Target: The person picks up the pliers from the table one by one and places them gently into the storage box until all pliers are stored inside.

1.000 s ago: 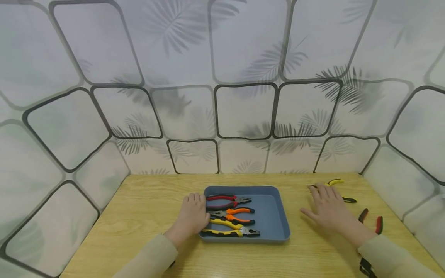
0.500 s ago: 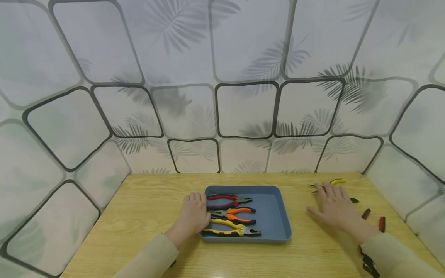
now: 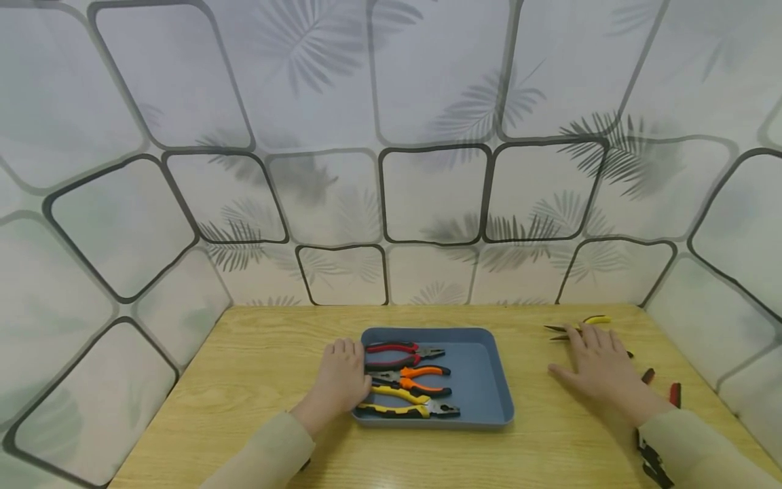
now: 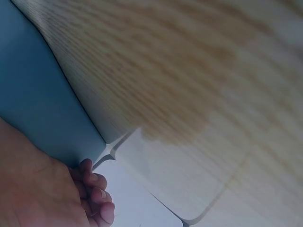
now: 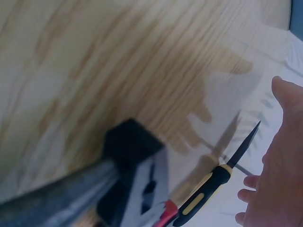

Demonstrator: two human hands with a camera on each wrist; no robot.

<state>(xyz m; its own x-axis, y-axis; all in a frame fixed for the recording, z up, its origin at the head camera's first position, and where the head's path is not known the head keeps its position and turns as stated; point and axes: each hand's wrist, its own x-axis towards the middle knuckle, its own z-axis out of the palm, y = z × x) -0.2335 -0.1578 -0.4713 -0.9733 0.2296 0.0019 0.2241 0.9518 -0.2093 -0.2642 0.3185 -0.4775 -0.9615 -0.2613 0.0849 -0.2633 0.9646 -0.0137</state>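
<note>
My left hand (image 3: 342, 375) grips the left rim of the blue-grey tray (image 3: 502, 380), its fingers bent at the tray's wall (image 4: 40, 90) in the left wrist view. Inside the tray lie red-and-black pliers (image 3: 403, 354), orange-and-black pliers (image 3: 421, 371) and yellow-and-black pliers (image 3: 400, 401), one above another. My right hand (image 3: 601, 367) is spread palm down over needle-nose pliers (image 3: 557, 329) with a yellow and a black handle; it partly hides them. In the right wrist view, the fingers (image 5: 249, 181) are beside these pliers (image 5: 201, 194); contact cannot be made out.
Red-and-black handled pliers (image 3: 675, 395) lie under the right forearm, their head (image 5: 142, 175) close to the right wrist camera. A black object (image 3: 652, 462) shows beside the right sleeve. The wooden table (image 3: 269, 339) meets a patterned cloth wall (image 3: 336, 272).
My right hand has shifted right over the needle-nose pliers, uncovering more of their jaws and hiding more of the handles. The left hand stays at the tray's rim.
</note>
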